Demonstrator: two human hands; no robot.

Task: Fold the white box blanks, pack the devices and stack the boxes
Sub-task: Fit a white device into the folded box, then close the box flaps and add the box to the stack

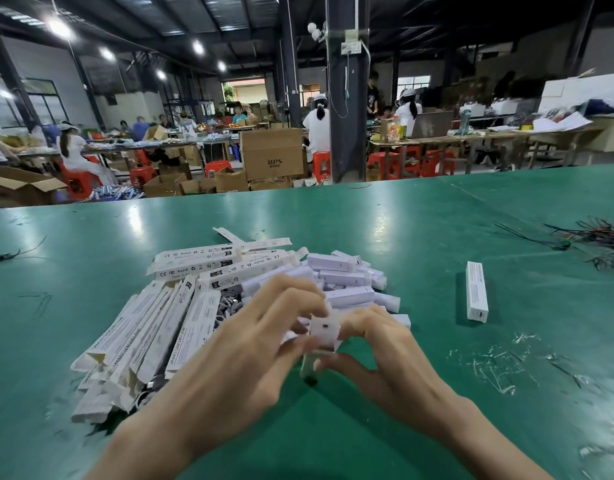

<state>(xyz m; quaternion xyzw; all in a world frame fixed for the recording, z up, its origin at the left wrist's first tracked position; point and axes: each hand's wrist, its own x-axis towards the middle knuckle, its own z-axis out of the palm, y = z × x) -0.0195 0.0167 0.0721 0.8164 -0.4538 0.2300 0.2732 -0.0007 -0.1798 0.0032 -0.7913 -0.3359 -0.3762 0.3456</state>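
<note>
White box (pixel 324 329), seen end-on, is pinched between both hands just above the green table (pixel 402 237). The left hand (pixel 260 344) curls its fingertips over the top and left side, and the right hand (pixel 385 351) nips the right edge and a loose flap below. Thin card like this is probably light, stiff along its creases and easily crushed, so corners and folds are the places to hold. Left of the grip lie flat box blanks (pixel 142 337) printed "CE FC RoHS"; just beyond it, pale lilac devices (pixel 343 275); well to the right, one closed box (pixel 476 292). A far carton (pixel 272 154) reads "BPS".
</note>
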